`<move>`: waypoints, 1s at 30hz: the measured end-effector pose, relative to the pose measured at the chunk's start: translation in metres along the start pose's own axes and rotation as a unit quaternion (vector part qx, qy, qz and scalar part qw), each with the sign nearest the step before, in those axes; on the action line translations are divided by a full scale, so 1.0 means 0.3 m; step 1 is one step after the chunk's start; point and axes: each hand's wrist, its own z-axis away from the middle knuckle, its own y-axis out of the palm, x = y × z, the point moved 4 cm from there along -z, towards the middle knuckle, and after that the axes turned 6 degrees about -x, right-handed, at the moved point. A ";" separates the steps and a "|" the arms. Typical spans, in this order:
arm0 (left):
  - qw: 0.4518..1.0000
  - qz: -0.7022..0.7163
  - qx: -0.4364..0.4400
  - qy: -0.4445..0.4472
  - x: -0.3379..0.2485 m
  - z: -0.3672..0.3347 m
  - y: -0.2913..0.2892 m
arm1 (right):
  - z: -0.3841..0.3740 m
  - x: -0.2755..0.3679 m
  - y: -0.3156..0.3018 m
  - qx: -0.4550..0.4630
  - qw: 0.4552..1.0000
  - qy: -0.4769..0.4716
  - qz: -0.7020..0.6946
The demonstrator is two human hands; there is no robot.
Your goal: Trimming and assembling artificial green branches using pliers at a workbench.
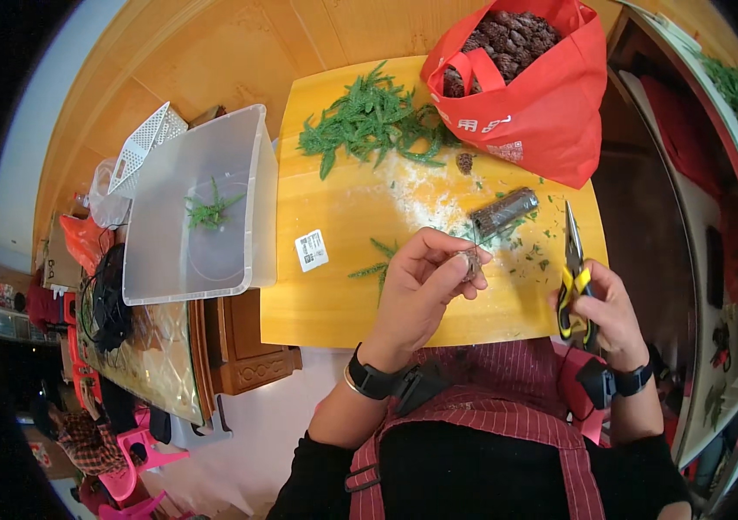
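My left hand (421, 286) pinches a small brown pine cone (473, 263) between thumb and fingers, above the near part of the yellow board (334, 308). A thin dark wire seems to stick up from the cone. My right hand (613, 314) is wrapped round the yellow-and-black handles of long-nose pliers (572, 251), their jaws pointing away from me. Just beyond the left hand lies a dark, shiny cylindrical bundle (505, 213). A green artificial sprig (374, 269) lies left of that hand, partly hidden by it. Another small pine cone (465, 163) rests farther back.
A red bag (551, 108) full of pine cones (512, 39) stands at the back right. Green sprigs (367, 117) are heaped at the back. White powder and green scraps litter the board, near a white label (311, 250). Left is a clear plastic bin (248, 217) holding one sprig (206, 213).
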 end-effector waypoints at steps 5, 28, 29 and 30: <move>1.000 -0.027 0.000 0.013 0.002 0.003 -0.002 | 0.055 -0.027 0.046 0.076 0.965 0.115 -0.222; 0.999 -0.023 0.023 0.016 -0.001 0.013 -0.009 | 0.036 0.163 0.158 0.064 0.829 -0.340 0.440; 0.999 -0.024 0.018 0.012 0.000 0.014 -0.010 | 0.033 0.162 0.157 0.064 0.829 -0.339 0.440; 1.000 -0.025 0.013 0.009 0.000 0.014 -0.011 | 0.032 0.162 0.157 0.065 0.823 -0.349 0.444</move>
